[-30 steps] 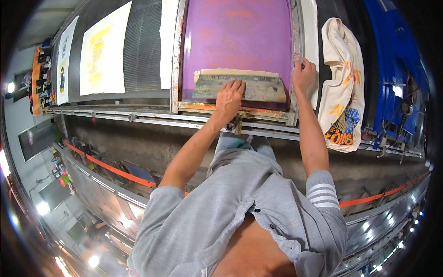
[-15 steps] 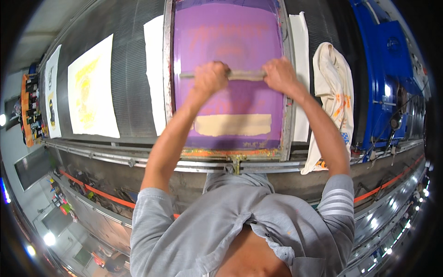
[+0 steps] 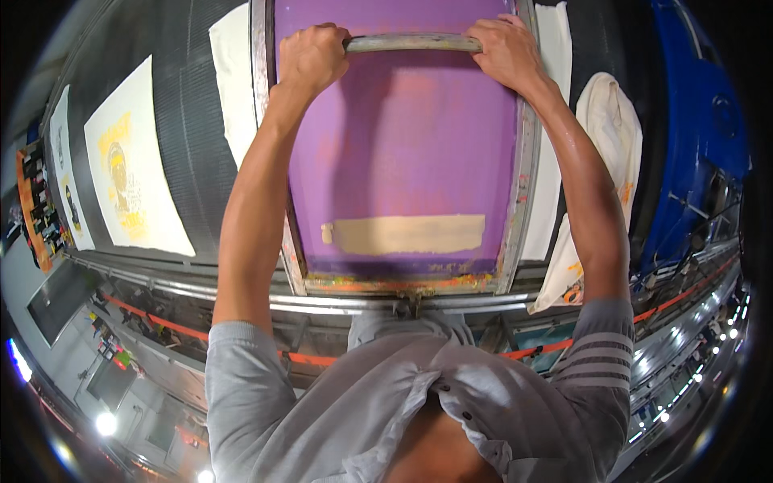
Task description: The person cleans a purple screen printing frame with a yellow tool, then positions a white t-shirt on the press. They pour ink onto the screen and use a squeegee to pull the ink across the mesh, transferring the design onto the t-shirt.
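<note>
A long squeegee (image 3: 414, 43) lies crosswise over the far part of a purple printing screen (image 3: 435, 153). My left hand (image 3: 314, 58) is wrapped round its left end, and my right hand (image 3: 510, 53) grips the right end. Both arms stretch far forward. Beneath my hands, the screen sits in a metal frame (image 3: 524, 153), with faint reddish marks in its mesh. A strip of beige tape (image 3: 407, 234) is stuck across the near part of the screen. The squeegee's blade is hidden under its handle.
White printed sheets (image 3: 129, 161) with yellow designs lie on the dark ribbed table (image 3: 189, 105) to the left. A stained cream cloth (image 3: 610, 121) lies right of the frame, beside a large blue machine (image 3: 708, 105). A metal rail (image 3: 354, 303) runs along the table's near edge.
Both hands have moved away from me with the squeegee, from the screen's middle to its far part. My arms are straighter. The whole view has also shifted a little.
</note>
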`<state>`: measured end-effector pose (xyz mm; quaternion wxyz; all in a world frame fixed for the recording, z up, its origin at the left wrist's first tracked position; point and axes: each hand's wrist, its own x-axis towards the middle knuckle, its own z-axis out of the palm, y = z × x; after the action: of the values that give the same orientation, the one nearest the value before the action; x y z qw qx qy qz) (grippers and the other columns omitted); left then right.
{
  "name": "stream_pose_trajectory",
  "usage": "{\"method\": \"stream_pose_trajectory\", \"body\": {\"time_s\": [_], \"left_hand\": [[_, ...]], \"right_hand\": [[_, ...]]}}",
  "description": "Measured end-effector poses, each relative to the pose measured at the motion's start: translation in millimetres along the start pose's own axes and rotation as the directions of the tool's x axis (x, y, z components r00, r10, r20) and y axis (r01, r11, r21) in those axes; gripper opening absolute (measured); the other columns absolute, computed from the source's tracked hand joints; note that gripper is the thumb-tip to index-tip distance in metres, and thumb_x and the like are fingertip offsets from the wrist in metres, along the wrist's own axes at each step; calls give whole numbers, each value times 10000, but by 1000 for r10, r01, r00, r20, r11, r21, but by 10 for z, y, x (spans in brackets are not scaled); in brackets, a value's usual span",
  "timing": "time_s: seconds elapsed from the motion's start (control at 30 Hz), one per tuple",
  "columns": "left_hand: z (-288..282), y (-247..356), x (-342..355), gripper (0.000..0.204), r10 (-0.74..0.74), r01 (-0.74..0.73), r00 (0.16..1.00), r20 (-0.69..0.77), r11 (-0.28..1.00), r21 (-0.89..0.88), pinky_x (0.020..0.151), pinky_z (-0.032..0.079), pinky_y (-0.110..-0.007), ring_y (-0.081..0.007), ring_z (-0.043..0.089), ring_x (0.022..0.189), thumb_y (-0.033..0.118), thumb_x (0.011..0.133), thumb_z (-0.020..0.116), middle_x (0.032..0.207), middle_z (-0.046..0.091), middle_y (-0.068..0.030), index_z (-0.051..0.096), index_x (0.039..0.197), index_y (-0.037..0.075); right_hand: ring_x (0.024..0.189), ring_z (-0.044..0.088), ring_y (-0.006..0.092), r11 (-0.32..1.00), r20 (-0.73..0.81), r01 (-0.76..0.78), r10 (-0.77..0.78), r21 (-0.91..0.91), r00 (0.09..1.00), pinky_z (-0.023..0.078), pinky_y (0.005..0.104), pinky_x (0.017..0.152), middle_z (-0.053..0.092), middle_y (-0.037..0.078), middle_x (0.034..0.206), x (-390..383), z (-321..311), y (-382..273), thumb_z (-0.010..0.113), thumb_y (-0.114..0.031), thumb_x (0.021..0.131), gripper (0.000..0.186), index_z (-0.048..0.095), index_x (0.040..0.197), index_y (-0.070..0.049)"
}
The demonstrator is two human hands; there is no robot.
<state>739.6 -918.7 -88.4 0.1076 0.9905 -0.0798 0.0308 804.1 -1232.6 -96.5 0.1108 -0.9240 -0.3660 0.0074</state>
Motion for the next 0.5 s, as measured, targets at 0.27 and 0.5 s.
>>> {"method": "stream_pose_trajectory", "body": {"time_s": [0.27, 0.5], "left_hand": [[52, 593, -1838, 244, -44, 42, 999, -29, 997, -65, 588, 542, -385, -271, 698, 712, 11, 791, 649, 871, 721, -38, 784, 918, 171], [-124, 1106, -3100, 202, -80, 81, 997, 17, 990, -118, 598, 542, -380, -264, 694, 725, 34, 787, 663, 866, 711, -49, 774, 912, 147]], "right_hand": [[979, 644, 259, 995, 38, 22, -26, 95, 999, 393, 452, 1098, 659, 86, 971, -1508, 41, -1044, 730, -39, 658, 344, 702, 999, -73], [916, 631, 273, 984, 66, -22, 10, 179, 998, 429, 458, 1052, 635, 89, 890, -2644, -2, -1876, 686, -34, 683, 245, 686, 927, -54]]}}
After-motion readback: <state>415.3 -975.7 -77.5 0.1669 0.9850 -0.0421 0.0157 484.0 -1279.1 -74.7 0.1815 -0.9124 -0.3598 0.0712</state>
